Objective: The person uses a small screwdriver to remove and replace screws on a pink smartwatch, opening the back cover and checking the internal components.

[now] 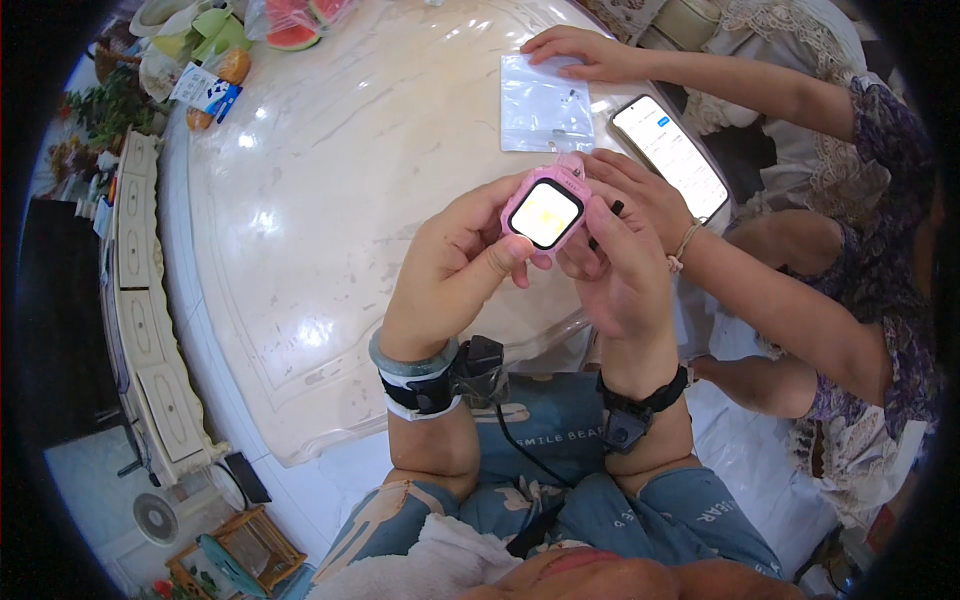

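A pink smartwatch with a brightly lit, square screen is held up over the table's near side. My left hand grips its left edge, with the thumb at the lower corner of the screen. On the other side, my right hand is closed at the watch's right edge. A short, thin dark stick shows by the right thumb; its kind is unclear. Another person's hand reaches in right behind my right hand, its fingertips near the watch strap. My right fingers are partly hidden.
A clear zip bag with small dark bits lies beyond the watch, under the other person's second hand. A lit phone rests at the right edge of the pale marble-like table. Watermelon pieces sit at the far left.
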Tool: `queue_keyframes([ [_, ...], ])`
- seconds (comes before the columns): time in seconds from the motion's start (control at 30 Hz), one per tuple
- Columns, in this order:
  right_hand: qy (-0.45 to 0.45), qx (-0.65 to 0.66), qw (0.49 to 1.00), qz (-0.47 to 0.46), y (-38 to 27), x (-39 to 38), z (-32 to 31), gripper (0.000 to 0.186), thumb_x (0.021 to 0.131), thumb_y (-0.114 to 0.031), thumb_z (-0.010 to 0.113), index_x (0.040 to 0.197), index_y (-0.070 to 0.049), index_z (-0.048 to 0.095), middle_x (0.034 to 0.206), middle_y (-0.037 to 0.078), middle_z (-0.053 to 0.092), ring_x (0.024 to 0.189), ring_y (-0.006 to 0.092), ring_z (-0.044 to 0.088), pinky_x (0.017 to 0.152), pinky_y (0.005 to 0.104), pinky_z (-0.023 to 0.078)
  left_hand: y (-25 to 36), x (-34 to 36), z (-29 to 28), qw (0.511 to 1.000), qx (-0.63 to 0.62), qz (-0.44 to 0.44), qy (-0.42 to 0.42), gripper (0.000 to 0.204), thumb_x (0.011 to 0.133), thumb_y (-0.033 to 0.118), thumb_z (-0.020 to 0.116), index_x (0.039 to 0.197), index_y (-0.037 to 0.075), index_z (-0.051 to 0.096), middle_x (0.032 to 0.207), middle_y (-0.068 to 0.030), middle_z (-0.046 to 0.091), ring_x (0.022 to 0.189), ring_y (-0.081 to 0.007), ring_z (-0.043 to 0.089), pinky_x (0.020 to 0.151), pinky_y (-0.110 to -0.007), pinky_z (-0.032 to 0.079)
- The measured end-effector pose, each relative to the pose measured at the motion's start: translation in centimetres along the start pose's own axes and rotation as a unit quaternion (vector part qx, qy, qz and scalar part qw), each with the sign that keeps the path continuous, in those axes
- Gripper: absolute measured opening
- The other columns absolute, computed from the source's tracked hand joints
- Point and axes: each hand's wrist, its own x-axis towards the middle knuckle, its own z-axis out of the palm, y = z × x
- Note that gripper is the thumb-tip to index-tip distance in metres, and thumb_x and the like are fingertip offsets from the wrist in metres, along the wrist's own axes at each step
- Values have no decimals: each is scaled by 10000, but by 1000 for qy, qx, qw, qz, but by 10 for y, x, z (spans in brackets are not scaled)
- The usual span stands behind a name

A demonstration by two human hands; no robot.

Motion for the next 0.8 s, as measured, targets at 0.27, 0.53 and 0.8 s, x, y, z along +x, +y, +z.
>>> queue_keyframes([
  [0.27, 30, 127, 991, 41, 14, 9, 0, 243, 985, -300, 518, 974, -63, 569, 782, -13, 539, 550, 61, 391, 502, 213, 300, 3, -2, -11, 998, -53, -32, -30, 565, 856, 25, 641, 1371, -14, 410, 1045, -64, 625, 849, -83, 576, 640, -202, 449],
  [0.53, 65, 67, 990, 102, 28, 13, -4, 247, 998, -296, 493, 1051, -70, 574, 801, -7, 551, 547, 69, 399, 487, 218, 290, 12, -9, -16, 998, -1, -52, 39, 617, 818, -35, 653, 1381, 9, 404, 996, -59, 634, 896, -74, 580, 720, -192, 445],
  [0.8, 113, -1, 989, 101, 33, 14, 1, 241, 991, -265, 504, 1096, -52, 541, 828, 13, 561, 564, 75, 415, 484, 221, 301, 20, -16, -12, 997, 10, 23, 74, 533, 847, -33, 622, 1344, -2, 431, 1017, -80, 639, 945, -88, 583, 815, -193, 435],
])
